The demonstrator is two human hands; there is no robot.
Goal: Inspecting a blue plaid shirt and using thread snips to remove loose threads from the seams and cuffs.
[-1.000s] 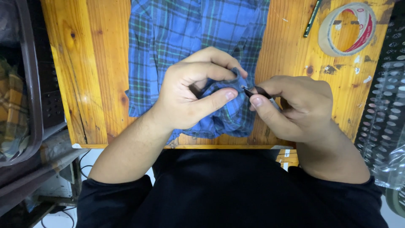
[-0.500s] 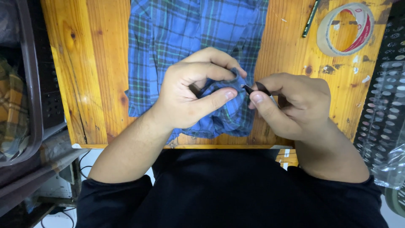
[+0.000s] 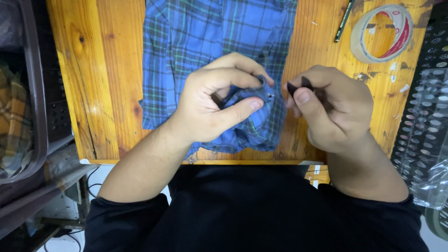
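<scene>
**Shirt edge pinched in one hand, small dark tool in the other**

Shirt [image 3: 205, 42] of blue plaid with green and white lines lies spread across the middle of a wooden table [image 3: 100, 84], its lower part bunched up at the near edge. The left hand [image 3: 212, 105] has gathered a fold of that cloth and pinches it between thumb and curled fingers, so that a small lump of fabric sticks out to the right of the thumb tip. A tiny pale spot shows on the lump, too small to tell what it is.

Just beside it, with a narrow gap between, the right hand [image 3: 333, 109] is clenched around a small dark tool [image 3: 303, 86]. Only its dark tip shows above the thumb, pointing towards the pinched fold; its kind cannot be made out. The tip is close to the cloth but does not touch it.

Farther out on the table, at the far right corner, lies a roll of clear tape [image 3: 382, 32] with a red inner ring, and just left of it a dark green pencil [image 3: 344, 21] lies at a slant. A dark plastic crate [image 3: 37, 93] stands off the left side of the table with yellowish plaid cloth inside it. To the right, a black perforated basket [image 3: 427, 107] holds clear plastic wrapping. The person wears a black top.
</scene>
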